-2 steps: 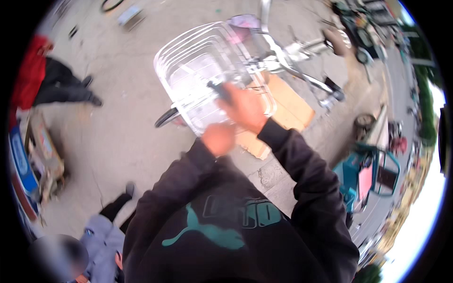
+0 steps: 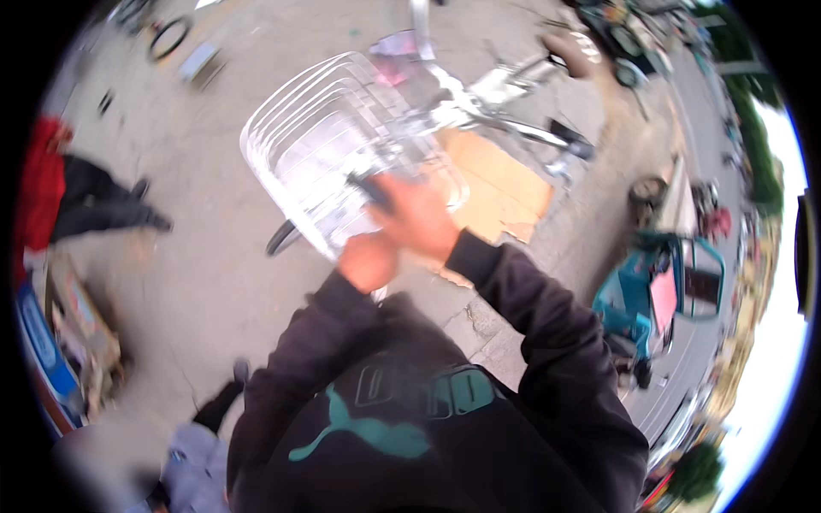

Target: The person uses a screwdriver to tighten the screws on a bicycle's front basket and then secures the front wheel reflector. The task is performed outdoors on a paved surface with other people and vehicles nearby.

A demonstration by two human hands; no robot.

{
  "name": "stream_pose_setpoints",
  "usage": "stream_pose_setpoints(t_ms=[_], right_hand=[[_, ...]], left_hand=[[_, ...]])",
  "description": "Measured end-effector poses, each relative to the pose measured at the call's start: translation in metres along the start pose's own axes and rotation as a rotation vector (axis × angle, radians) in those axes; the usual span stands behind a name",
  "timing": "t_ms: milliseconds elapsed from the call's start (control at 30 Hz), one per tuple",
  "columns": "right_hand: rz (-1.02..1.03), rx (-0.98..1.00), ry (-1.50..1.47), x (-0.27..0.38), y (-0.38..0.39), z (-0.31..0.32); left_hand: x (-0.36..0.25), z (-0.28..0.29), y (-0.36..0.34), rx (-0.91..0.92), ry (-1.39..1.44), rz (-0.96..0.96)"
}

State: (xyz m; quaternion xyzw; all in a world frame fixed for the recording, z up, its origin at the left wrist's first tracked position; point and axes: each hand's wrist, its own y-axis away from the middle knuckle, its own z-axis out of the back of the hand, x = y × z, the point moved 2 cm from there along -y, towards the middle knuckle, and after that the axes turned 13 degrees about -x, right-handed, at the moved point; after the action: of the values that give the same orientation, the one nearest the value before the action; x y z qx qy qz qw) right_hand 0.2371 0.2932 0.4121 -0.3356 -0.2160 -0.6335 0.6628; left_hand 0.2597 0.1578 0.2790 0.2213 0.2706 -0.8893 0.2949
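A silver wire basket (image 2: 261, 145) is on a bicycle (image 2: 505, 90), above a sheet of cardboard (image 2: 505, 184) on the ground. My right hand (image 2: 415, 218) is closed around a slim dark object (image 2: 376, 192), perhaps a tool, over the inside of the basket where its metal fittings are. My left hand (image 2: 369, 261) is lower and to the left, at the basket's near side; motion blur smears its fingers, and I cannot tell whether they grip the wire.
A person in red (image 2: 38, 184) is at the left beside stacked boards (image 2: 77, 333); another in grey (image 2: 192, 462) is at lower left. A teal vehicle (image 2: 624, 299) stands at the right by the road. A tire (image 2: 169, 38) lies at upper left.
My head view has shifted, so the basket, bicycle and both hands sit further left in the picture. My right hand still holds the dark object.
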Motion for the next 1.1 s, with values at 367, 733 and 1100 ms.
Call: stream_pose_setpoints(t_ms=[367,733,1100], right_hand=[[-0.642,-0.605,0.02,0.052,0.35,0.076],[-0.776,-0.887,-0.253,0.099,0.242,-0.045],[-1.163,-1.313,-0.154,0.212,0.298,-0.189]], left_hand=[[-0.021,0.026,-0.028,0.033,-0.113,-0.009],[-0.008,0.052,-0.035,0.367,0.123,-0.258],[-0.005,0.073,-0.03,0.474,0.064,-0.465]])
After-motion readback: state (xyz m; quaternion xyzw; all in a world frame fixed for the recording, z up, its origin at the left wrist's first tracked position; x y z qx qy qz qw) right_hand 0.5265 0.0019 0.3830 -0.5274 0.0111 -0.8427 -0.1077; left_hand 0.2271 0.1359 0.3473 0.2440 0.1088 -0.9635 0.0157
